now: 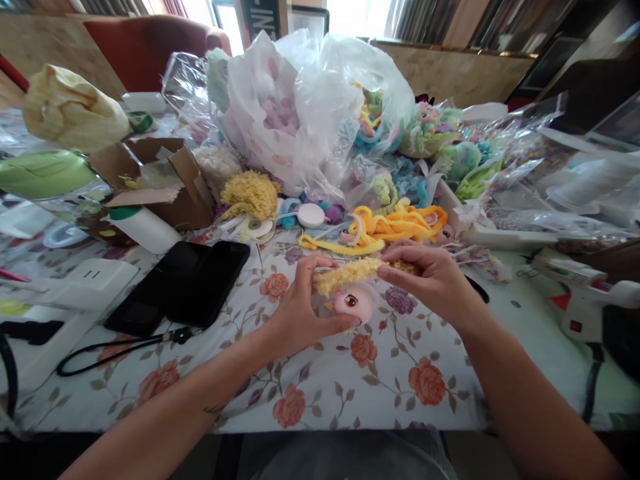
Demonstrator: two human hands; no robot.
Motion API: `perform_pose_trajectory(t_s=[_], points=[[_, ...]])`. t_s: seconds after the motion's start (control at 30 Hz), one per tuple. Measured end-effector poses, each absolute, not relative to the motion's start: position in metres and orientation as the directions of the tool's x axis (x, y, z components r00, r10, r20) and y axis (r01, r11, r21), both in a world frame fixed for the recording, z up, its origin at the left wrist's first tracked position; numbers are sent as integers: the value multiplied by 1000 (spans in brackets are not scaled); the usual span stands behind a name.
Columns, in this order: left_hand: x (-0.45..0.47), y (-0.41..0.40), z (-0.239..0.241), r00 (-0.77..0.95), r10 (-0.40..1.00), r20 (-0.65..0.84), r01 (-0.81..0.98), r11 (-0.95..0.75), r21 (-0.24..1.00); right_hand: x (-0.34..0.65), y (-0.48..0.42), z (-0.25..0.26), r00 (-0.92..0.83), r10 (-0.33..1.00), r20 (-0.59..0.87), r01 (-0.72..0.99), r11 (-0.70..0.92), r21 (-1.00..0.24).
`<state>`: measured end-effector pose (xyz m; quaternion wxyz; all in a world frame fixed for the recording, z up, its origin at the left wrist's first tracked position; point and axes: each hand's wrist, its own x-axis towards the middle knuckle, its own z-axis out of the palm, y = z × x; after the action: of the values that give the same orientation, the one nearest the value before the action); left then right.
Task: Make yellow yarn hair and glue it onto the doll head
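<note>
My left hand is closed round a pale pink doll head with a painted brown eye, its thumb along the lower side. Across the top of the head lies a strip of fuzzy yellow yarn, touched by the left fingers at one end. Pinched between the thumb and fingers of my right hand is the other end of that yarn, with a darker yellow piece showing past the fingers. Behind the hands sits a tangle of orange-yellow plush cord.
Two black phones lie at the left, near a white power strip. A glue gun stands at the right. Large plastic bags fill the back, with a curly yellow bundle and an open cardboard box before them.
</note>
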<state>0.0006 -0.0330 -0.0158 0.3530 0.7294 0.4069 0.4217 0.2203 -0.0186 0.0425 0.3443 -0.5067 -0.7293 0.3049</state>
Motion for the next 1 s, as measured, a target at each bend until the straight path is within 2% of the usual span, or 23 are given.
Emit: perform_pose_trajectory(t_s=[0.17,0.4,0.57,1.0], points=[[-1,-33,-16,373,870,321,305,-442,844,223,-21,43,-222,958,180,542,274,-794],[-3,-27,-22,415,814,405,279,-538,795,225,-21,40,-235,951,198,515,295,-805],[-1,-27,-22,363,846,391,346,-512,786,227,-20,38,-232,954,188,519,285,-806],[-2,-26,-23,369,833,413,331,-533,779,226,-20,37,-219,960,173,546,268,-794]])
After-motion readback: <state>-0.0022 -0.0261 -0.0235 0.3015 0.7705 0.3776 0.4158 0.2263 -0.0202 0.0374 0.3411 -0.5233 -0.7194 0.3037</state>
